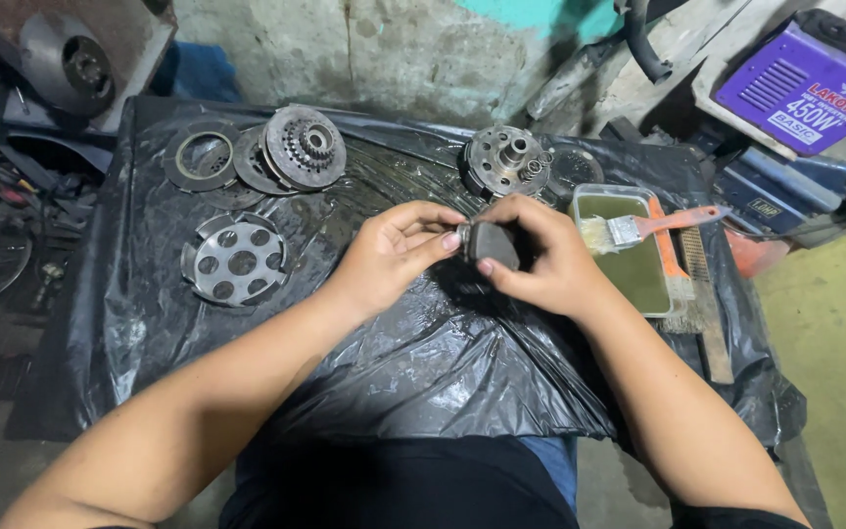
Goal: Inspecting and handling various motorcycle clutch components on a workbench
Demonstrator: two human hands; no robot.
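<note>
Both hands meet over a black plastic sheet (413, 362) spread on a low surface. My right hand (540, 260) grips a small dark grey metal part (492, 243), roughly curved like a clutch shoe. My left hand (399, 250) pinches the same part at its left end with thumb and fingertips. Much of the part is hidden by the fingers.
On the sheet lie a perforated round plate (237, 260), a ring plate (201, 157), a toothed clutch hub (304, 147) and another hub (508, 159). A clear tray of greenish liquid (638, 260) holds an orange-handled brush (653, 227). A wire brush (702, 294) lies right. A purple machine (805, 88) stands far right.
</note>
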